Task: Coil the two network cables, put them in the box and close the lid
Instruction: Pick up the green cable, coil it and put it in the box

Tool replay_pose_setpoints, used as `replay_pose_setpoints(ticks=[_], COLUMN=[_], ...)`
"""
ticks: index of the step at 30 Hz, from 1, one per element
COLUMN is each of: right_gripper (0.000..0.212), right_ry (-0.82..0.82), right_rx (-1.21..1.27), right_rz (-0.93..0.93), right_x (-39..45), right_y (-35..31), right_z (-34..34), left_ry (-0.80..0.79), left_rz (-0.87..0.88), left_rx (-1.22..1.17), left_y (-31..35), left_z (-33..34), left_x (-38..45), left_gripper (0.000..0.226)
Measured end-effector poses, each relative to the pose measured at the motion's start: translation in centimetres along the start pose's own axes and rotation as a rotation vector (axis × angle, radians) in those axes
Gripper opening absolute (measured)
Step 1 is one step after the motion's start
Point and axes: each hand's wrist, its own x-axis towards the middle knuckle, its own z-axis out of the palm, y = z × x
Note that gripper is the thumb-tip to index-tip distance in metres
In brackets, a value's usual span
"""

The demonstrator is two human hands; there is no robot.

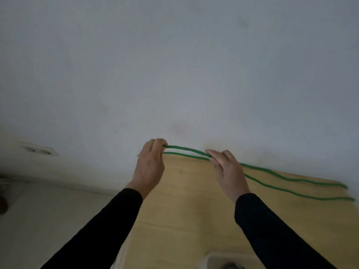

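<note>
Above the table edge (194, 191) — both hands, left (150, 164) and right (226, 169), apparently pinching green cable (186, 149).

cables (272, 176) on table (184, 210), trailing right | box (213, 258) probably at table's near edge | wall (174, 65) behind

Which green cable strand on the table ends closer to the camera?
The lower strand. Its right end lies nearer the table's front edge, while the upper strand runs behind it. Both pass through the right hand.
</note>
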Motion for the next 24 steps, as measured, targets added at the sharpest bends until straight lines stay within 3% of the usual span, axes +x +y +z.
replay_pose_setpoints(ticks=[6,10,12,17,24], right_gripper=[0.028,0.027,0.028,0.031,0.031], right_ry=[0.279,0.393,0.393,0.316,0.190], right_rx=[0.060,0.085,0.131,0.234,0.082], right_rz=[-0.039,-0.038,-0.036,-0.050,-0.156], right_x=[1.6,2.0,1.5,-2.5,-8.9], right_y=[-1.8,-2.1,-1.9,-0.3,2.6], right_z=[-7.7,-13.3,-15.8,-20.1,-23.3], left_ry=[-0.104,-0.393,-0.427,-0.244,0.184], left_rz=[-0.164,-0.314,-0.417,-0.429,-0.255], left_rx=[-0.393,-1.018,-1.330,-1.879,-2.086], left_y=[9.2,16.0,19.7,27.5,32.6], left_z=[-1.8,-1.6,-2.0,-2.9,-4.4], left_x=[1.7,0.7,0.5,1.0,2.7], left_gripper=[0.021,0.032,0.032,0.034,0.032])
